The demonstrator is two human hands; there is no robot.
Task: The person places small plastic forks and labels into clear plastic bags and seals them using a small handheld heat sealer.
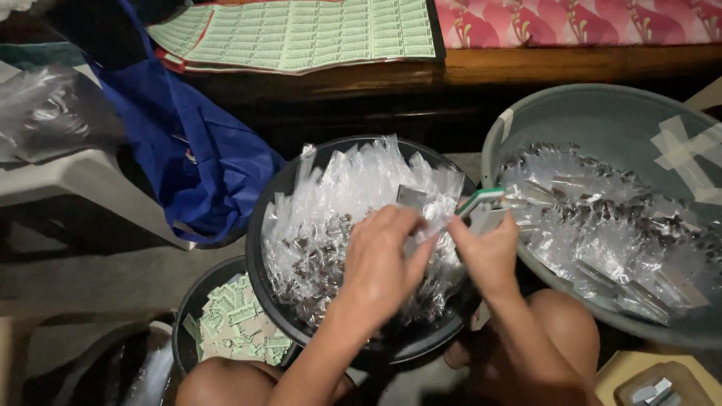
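You've got a small clear packet (412, 201) pinched in your left hand (380, 259), up over the right side of the black basin (259, 225), and your right hand (489, 252) is closed round a stapler (481, 204) with a green and white top, its nose at the packet's edge; the hands sit close together, nearly touching. I'd say you're stapling a packet's top: keep the fold flat and square between thumb and fingers, hold your fingertips clear of the stapler's mouth, bite on the fold and not on the dark bits inside, and press once, firmly. The packet is blurred, so whether a label is tucked in the fold I can't tell. The black basin under your hands is heaped with clear packets, each with dark brown bits at the bottom. To the right a grey basin (602, 113), patched with tape strips on its wall, holds more packets, many with pale tops. Lower left, a small dark tub (188, 308) holds cut green paper labels. At the bottom right corner a tan box (639, 376) has some small metal pieces in it, unclear what. Behind, uncut green label sheets (301, 34) lie on a wooden bench (526, 68), with a blue bag (203, 165) slumped at the left
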